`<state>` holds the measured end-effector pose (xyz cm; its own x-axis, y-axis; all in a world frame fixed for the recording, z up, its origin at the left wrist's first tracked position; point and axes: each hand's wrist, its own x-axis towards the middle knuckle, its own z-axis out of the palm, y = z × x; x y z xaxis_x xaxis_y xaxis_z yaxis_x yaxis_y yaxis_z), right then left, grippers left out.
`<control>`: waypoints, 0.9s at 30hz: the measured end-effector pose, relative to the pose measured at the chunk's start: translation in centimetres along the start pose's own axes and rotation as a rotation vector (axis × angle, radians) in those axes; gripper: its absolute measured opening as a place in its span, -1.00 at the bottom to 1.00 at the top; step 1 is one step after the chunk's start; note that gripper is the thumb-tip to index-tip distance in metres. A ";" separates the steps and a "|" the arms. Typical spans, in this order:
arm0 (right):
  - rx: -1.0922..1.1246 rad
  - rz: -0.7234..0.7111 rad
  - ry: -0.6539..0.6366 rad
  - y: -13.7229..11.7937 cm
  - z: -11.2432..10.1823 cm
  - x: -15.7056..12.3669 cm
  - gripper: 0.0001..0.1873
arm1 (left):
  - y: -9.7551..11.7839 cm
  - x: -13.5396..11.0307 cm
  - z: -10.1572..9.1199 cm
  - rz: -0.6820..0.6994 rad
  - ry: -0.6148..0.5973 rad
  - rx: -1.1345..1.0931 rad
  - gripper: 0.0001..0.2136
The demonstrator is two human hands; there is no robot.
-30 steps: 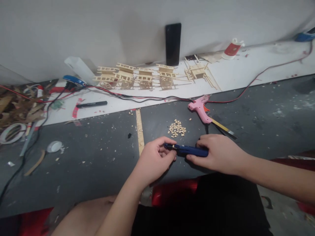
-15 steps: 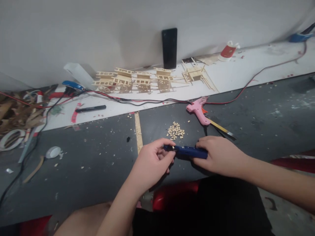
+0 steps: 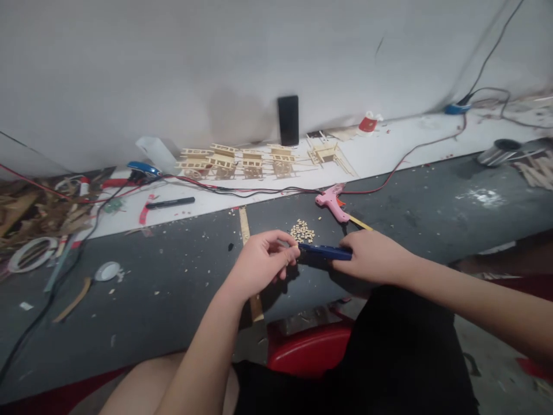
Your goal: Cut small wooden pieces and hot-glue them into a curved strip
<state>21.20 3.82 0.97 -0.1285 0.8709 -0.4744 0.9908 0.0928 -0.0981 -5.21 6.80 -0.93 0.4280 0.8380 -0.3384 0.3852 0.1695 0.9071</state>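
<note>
Your right hand (image 3: 374,256) is closed around the blue tool (image 3: 325,251), gripping its right end so that the rest sticks out to the left, lying almost level and just above the dark grey work surface (image 3: 173,288). The tool is long, slim and dark blue with a slightly glossy body. It narrows toward its left tip, and the picture is too blurred to show any detail there. Your left hand (image 3: 259,266) meets that tip with its fingers curled in and the thumb and forefinger drawn close together in a narrow pinch. You cannot tell whether anything small sits between them. The tool lies in front of your lap, between your two hands. Just behind it is a little heap of pale wooden bits (image 3: 302,231), and a flat wooden strip (image 3: 244,222) runs back from beside your left hand. Near the heap, to its right, the pink glue gun (image 3: 329,201) rests on the dark surface, and its cord trails away toward the wall. Farther back, on the white board (image 3: 389,147), a row of small wooden carts (image 3: 239,161) stands in front of a black phone (image 3: 288,120) propped upright against the wall. A black marker (image 3: 170,202) lies well to the left.
</note>
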 end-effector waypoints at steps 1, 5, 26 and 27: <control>-0.017 0.030 0.005 0.1 -0.3 -0.4 -0.63 | 0.0 0.2 -0.2 0.028 0.038 0.039 -0.80; -0.050 0.142 0.038 0.9 -1.3 -2.9 -0.65 | -0.3 1.1 -0.4 0.130 0.139 0.217 -0.72; 0.353 -0.022 0.153 1.8 -1.5 -2.1 -0.61 | 1.9 -2.7 2.8 0.172 0.345 -0.024 -0.77; 0.375 -0.045 0.147 1.5 -1.6 -1.6 -0.63 | 2.1 -3.1 3.0 0.170 0.356 -0.058 -0.80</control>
<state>22.92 3.36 2.99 -0.1373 0.9322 -0.3349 0.8970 -0.0263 -0.4412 -3.26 3.03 1.26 0.1682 0.9822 -0.0834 0.2824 0.0331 0.9587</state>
